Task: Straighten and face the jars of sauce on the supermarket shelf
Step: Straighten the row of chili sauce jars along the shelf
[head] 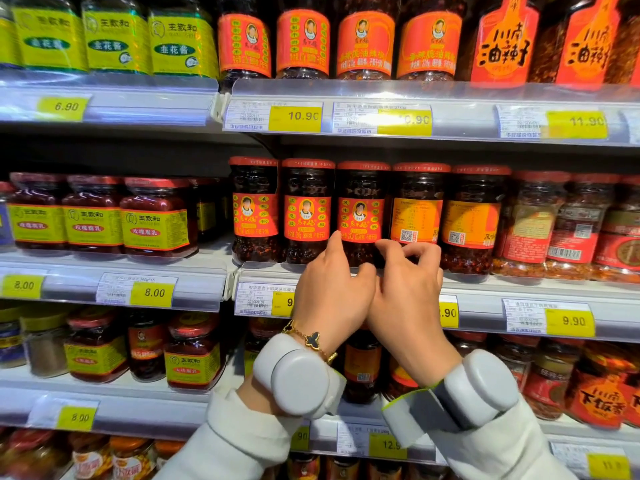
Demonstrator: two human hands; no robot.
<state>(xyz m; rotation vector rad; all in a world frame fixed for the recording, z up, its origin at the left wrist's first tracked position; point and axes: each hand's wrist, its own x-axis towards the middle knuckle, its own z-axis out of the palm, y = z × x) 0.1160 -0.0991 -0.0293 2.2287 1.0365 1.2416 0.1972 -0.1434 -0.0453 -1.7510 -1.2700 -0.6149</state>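
Red-lidded chili sauce jars stand in a row on the middle shelf. The first jar, second jar and third jar show their red portrait labels to the front. The fourth jar and fifth jar show orange back labels with QR codes. My left hand holds the third jar low down, thumb up along its left side and fingers curled across its base. My right hand curls its fingers round the bottom of the fourth jar. Both jar bases are hidden by my hands.
Yellow-labelled red jars fill the middle shelf's left part, and clear jars with red labels stand to the right. A clear price rail runs along the shelf front. Shelves above and below are packed with more jars.
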